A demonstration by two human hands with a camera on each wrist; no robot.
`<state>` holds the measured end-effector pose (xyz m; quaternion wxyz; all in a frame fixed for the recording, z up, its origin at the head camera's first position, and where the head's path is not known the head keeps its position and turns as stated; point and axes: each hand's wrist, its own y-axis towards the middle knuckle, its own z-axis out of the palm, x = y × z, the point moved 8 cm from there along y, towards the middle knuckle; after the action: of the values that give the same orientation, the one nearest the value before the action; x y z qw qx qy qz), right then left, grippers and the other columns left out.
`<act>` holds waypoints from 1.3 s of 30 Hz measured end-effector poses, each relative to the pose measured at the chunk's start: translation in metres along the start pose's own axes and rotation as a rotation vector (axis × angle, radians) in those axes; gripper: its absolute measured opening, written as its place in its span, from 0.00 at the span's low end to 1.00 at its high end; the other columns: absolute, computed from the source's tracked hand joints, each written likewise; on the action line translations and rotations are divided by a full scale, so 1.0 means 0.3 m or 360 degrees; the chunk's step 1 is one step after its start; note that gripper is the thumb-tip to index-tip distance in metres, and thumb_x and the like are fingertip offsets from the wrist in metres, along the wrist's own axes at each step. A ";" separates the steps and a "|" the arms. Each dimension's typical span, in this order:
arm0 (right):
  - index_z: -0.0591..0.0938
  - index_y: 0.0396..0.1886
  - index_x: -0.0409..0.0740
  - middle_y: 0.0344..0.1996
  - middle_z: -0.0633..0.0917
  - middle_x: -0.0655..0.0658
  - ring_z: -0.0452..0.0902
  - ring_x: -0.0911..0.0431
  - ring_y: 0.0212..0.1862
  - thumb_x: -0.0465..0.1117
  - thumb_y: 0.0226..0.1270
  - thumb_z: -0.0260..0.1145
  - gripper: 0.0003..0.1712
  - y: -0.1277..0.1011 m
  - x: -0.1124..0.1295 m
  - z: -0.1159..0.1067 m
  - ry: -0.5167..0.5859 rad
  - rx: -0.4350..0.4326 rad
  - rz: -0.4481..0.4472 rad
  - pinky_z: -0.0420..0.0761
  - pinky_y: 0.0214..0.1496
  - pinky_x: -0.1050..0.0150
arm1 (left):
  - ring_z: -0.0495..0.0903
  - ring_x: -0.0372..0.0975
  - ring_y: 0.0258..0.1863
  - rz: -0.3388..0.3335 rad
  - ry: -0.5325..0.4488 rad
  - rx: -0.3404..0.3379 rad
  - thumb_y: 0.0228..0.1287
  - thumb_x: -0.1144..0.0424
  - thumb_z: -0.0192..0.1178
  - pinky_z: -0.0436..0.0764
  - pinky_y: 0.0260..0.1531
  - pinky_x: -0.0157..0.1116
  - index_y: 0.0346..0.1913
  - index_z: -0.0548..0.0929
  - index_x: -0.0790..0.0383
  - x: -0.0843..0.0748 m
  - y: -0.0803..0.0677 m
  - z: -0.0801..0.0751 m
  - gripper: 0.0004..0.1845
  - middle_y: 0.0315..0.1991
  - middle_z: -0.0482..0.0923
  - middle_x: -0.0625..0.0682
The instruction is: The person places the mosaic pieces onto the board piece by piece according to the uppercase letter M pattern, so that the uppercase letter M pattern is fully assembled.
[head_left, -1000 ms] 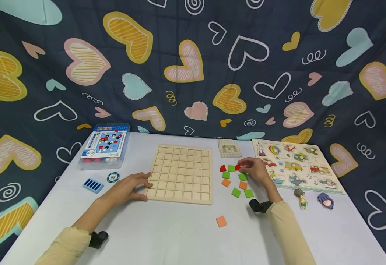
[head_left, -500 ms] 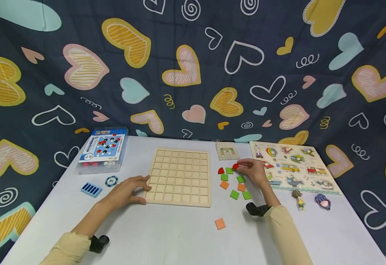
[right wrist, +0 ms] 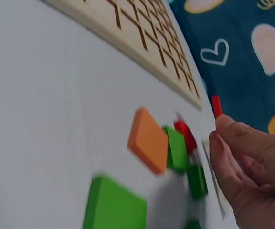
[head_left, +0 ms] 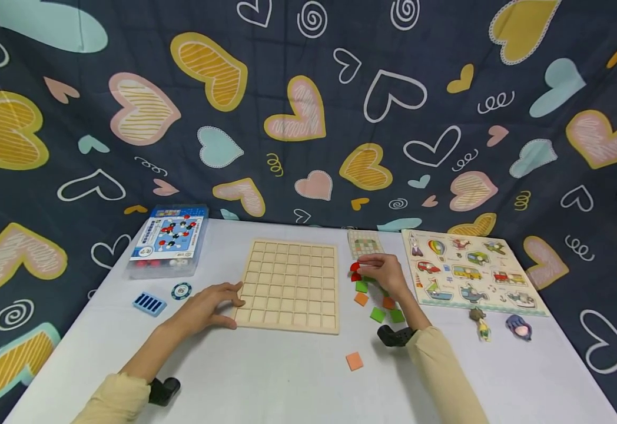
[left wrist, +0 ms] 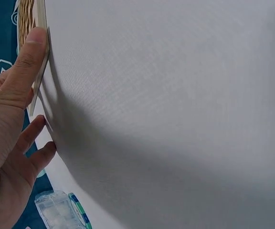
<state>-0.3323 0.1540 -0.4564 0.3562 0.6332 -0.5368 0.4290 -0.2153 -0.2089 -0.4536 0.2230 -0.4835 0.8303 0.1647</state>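
In the head view my right hand (head_left: 384,272) pinches a red quarter-round tile (head_left: 355,267) between thumb and fingertips. The right wrist view shows this red tile edge-on, raised off the table. Just below it lies another red tile (right wrist: 187,136), beside green tiles (right wrist: 176,149) and an orange tile (right wrist: 149,140); my right hand partly covers the group in the head view. At the left, my left hand (head_left: 208,307) rests against the near left edge of a square wooden grid board (head_left: 289,285). Its thumb (left wrist: 32,45) touches the board's edge in the left wrist view.
A pattern card (head_left: 364,243) lies behind the tiles. To the right are a picture puzzle board (head_left: 470,271) and two small figures (head_left: 518,327). A plastic box (head_left: 169,241), a round chip (head_left: 181,291) and a blue slotted piece (head_left: 149,304) stand left. One orange tile (head_left: 354,361) lies nearer the front.
My right hand has moved left with the red quarter-round tile, bringing it over the other red one. My left hand stays at the board's edge.
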 end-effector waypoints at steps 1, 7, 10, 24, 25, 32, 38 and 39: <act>0.83 0.46 0.30 0.39 0.87 0.36 0.86 0.50 0.39 0.29 0.56 0.71 0.17 0.004 0.006 0.013 0.0028 0.0004 -0.0029 0.84 0.41 0.63 | 0.68 0.59 0.63 -0.0002 -0.0001 0.0003 0.45 0.55 0.74 0.68 0.59 0.58 0.45 0.85 0.56 -0.001 -0.001 0.001 0.21 0.65 0.69 0.62; 0.83 0.45 0.29 0.40 0.86 0.35 0.85 0.48 0.41 0.28 0.55 0.71 0.16 0.017 0.052 0.090 0.0073 0.0004 -0.0088 0.84 0.40 0.62 | 0.66 0.59 0.64 -0.0006 -0.0007 0.0006 0.46 0.54 0.73 0.67 0.60 0.58 0.48 0.84 0.56 -0.007 -0.006 0.012 0.23 0.65 0.68 0.61; 0.83 0.46 0.30 0.42 0.85 0.33 0.84 0.45 0.43 0.28 0.55 0.71 0.17 0.032 0.052 0.132 0.0098 -0.0010 -0.0033 0.84 0.42 0.62 | 0.66 0.59 0.64 -0.0006 -0.0004 0.0012 0.46 0.54 0.73 0.67 0.60 0.58 0.47 0.84 0.55 -0.007 -0.002 0.013 0.22 0.66 0.69 0.61; 0.84 0.42 0.30 0.37 0.87 0.35 0.85 0.47 0.39 0.26 0.52 0.72 0.15 0.078 0.139 0.362 0.0164 0.0055 -0.0170 0.84 0.38 0.63 | 0.66 0.60 0.64 0.0010 -0.0003 0.0015 0.46 0.54 0.73 0.68 0.59 0.58 0.45 0.84 0.53 -0.002 0.005 0.003 0.21 0.66 0.68 0.61; 0.84 0.42 0.29 0.37 0.87 0.35 0.85 0.46 0.39 0.26 0.52 0.72 0.15 0.079 0.147 0.381 0.0161 0.0075 -0.0190 0.85 0.38 0.63 | 0.66 0.60 0.64 0.0009 -0.0002 0.0013 0.46 0.54 0.73 0.67 0.59 0.58 0.45 0.84 0.53 -0.002 0.005 0.002 0.20 0.66 0.68 0.61; 0.84 0.40 0.27 0.34 0.86 0.33 0.86 0.45 0.37 0.24 0.51 0.72 0.14 0.088 0.194 0.487 0.0142 0.0106 -0.0272 0.85 0.36 0.64 | 0.66 0.61 0.63 -0.0007 0.0000 0.0020 0.46 0.56 0.74 0.67 0.59 0.58 0.45 0.84 0.55 -0.004 0.000 -0.001 0.20 0.66 0.68 0.62; 0.83 0.39 0.25 0.33 0.86 0.31 0.85 0.42 0.36 0.21 0.49 0.72 0.14 0.092 0.197 0.537 0.0232 0.0091 -0.0245 0.84 0.36 0.65 | 0.66 0.60 0.63 -0.0047 -0.0001 0.0016 0.46 0.55 0.74 0.68 0.58 0.59 0.45 0.84 0.53 -0.002 0.001 0.002 0.20 0.65 0.69 0.61; 0.83 0.39 0.24 0.33 0.86 0.30 0.85 0.42 0.36 0.21 0.48 0.72 0.15 0.093 0.194 0.541 0.0254 0.0084 -0.0238 0.85 0.37 0.64 | 0.66 0.60 0.63 -0.0050 -0.0008 0.0013 0.45 0.56 0.74 0.68 0.58 0.59 0.45 0.85 0.53 -0.002 0.002 0.003 0.20 0.65 0.69 0.61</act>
<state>-0.3306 -0.0205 -0.4640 0.4121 0.6444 -0.4465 0.4642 -0.2155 -0.2077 -0.4539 0.2295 -0.4952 0.8227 0.1590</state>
